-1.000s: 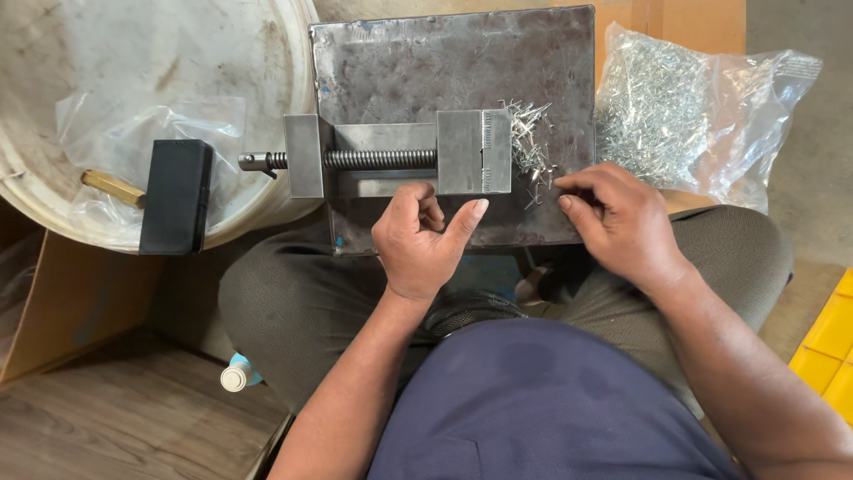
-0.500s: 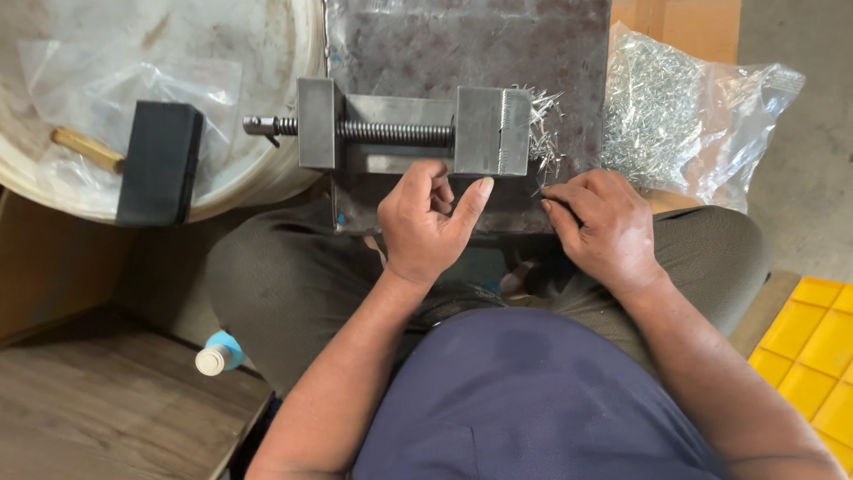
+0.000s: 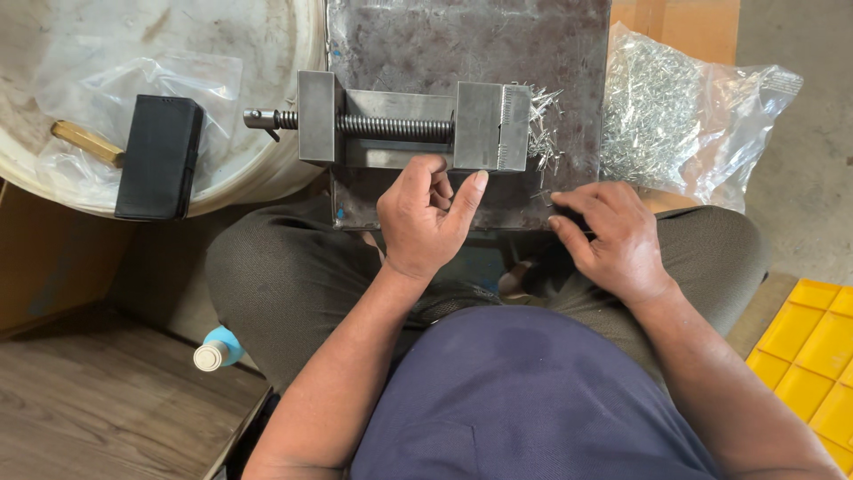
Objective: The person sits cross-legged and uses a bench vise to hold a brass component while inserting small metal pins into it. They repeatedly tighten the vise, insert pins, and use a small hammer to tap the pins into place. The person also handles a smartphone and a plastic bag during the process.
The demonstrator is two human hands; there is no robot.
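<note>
Vise (image 3: pixel 413 132) beside loose nails (image 3: pixel 542 133), probably

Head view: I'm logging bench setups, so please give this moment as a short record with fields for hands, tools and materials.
Left hand: on the steel plate, thumb up against the vise
Right hand: fingertips at the plate's near right edge, beside loose small metal pieces
Vise: lies on the plate, screw pointing left
Hammer: black head, wooden handle, on the white drum
Clear bag of metal pieces: right of the plate
Yellow crate: lower right
Bottle: by the left leg
</note>
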